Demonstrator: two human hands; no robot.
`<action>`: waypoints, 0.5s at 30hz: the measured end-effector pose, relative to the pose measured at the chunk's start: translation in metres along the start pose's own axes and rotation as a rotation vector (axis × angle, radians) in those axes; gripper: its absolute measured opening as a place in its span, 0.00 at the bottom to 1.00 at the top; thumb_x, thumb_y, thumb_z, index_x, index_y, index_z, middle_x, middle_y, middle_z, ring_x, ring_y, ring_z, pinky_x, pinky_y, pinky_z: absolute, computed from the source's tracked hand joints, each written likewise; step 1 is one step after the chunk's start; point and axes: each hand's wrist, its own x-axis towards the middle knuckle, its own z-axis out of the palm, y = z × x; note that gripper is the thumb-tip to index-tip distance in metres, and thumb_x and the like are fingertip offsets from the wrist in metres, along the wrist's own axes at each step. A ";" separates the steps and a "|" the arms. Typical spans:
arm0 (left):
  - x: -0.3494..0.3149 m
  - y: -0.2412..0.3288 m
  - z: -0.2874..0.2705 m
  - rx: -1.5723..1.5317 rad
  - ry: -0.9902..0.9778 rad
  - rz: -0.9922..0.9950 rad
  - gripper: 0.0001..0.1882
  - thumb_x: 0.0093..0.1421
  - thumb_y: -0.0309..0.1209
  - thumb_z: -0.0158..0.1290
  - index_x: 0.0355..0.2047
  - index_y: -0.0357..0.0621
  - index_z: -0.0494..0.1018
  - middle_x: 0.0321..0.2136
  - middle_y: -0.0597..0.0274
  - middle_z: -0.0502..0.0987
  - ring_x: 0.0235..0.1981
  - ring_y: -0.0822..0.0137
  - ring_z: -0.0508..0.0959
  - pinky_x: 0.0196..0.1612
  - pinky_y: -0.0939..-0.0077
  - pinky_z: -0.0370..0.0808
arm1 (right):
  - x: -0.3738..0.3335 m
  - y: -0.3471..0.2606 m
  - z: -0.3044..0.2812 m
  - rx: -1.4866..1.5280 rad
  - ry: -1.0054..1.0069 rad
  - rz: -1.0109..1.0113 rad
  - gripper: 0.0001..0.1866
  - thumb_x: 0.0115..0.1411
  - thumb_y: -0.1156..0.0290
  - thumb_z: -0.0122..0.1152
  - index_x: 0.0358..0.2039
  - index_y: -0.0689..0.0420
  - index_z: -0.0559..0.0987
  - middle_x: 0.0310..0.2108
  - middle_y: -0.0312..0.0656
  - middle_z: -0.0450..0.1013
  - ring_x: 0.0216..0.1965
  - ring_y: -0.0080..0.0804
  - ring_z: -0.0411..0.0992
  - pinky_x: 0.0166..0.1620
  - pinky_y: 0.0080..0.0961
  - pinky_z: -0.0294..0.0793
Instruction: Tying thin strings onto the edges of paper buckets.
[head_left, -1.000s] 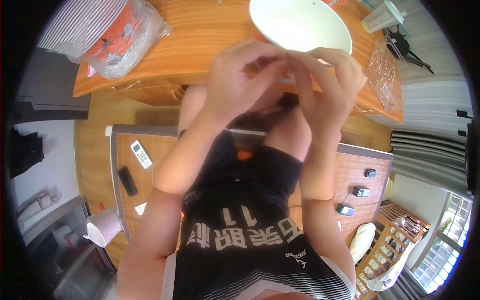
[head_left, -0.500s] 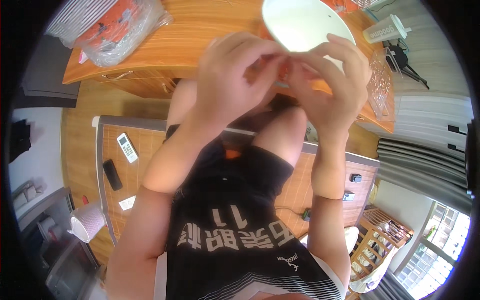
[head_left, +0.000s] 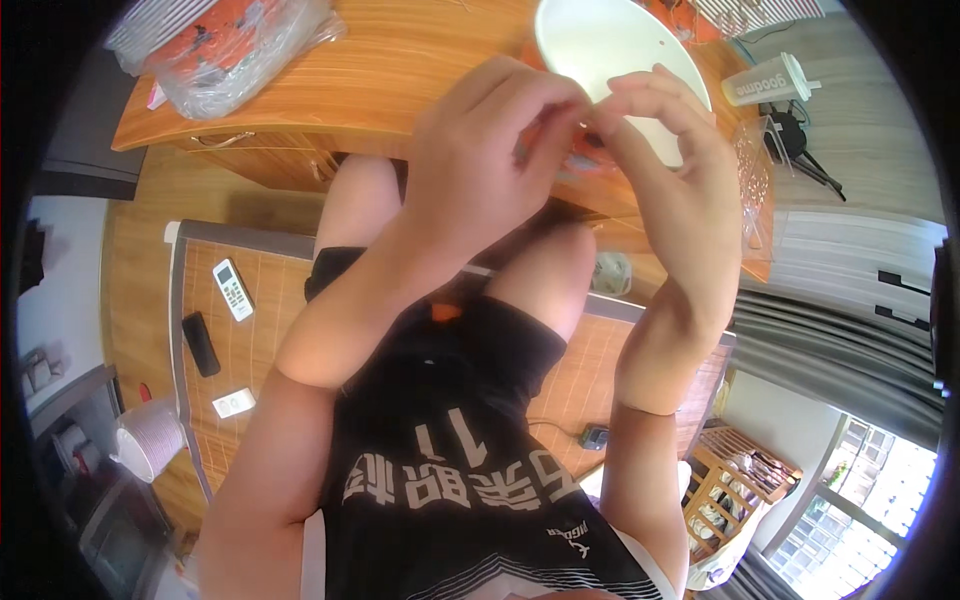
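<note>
Above the near edge of the wooden desk (head_left: 400, 60), my two hands meet fingertip to fingertip. My left hand (head_left: 480, 150) is closed in a pinch, thumb against forefinger. Facing it, my right hand (head_left: 685, 165) pinches at the same spot with its other fingers curled. Whatever sits between the fingertips is too small and hidden to name. Just behind the hands stands a large white bowl (head_left: 600, 45), partly covered by my right fingers, with a tiny speck on its inner wall.
A clear plastic bag with orange contents (head_left: 235, 70) lies at the desk's left. On the right are a clear tray with small bits (head_left: 752, 185), a lidded cup (head_left: 770, 82) and a black device (head_left: 790, 130). Behind me, a remote control (head_left: 233, 290) and dark phone (head_left: 200, 345) rest on a mat.
Both hands stay together at the fingertips and have shifted slightly right in view. My right hand's fingers have turned a little. The whole view has tilted slightly.
</note>
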 end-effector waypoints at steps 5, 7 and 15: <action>0.000 -0.005 -0.001 -0.058 -0.026 -0.023 0.06 0.58 0.20 0.62 0.35 0.41 0.79 0.27 0.64 0.78 0.22 0.74 0.75 0.25 0.83 0.70 | 0.010 -0.002 -0.009 0.085 -0.175 0.065 0.06 0.60 0.72 0.62 0.35 0.60 0.81 0.41 0.38 0.76 0.51 0.33 0.70 0.60 0.29 0.62; 0.002 -0.003 -0.001 -0.060 -0.032 -0.043 0.06 0.58 0.19 0.62 0.35 0.41 0.79 0.27 0.64 0.78 0.22 0.74 0.75 0.25 0.83 0.70 | 0.013 -0.004 -0.014 0.064 -0.239 0.106 0.06 0.64 0.73 0.60 0.36 0.62 0.80 0.45 0.36 0.75 0.55 0.29 0.69 0.60 0.26 0.65; -0.006 -0.021 -0.001 0.025 0.017 0.163 0.11 0.54 0.16 0.63 0.36 0.43 0.81 0.30 0.63 0.81 0.27 0.70 0.79 0.29 0.78 0.76 | 0.014 -0.006 -0.011 0.266 -0.249 0.230 0.08 0.64 0.71 0.60 0.37 0.63 0.80 0.46 0.37 0.73 0.44 0.24 0.73 0.51 0.21 0.71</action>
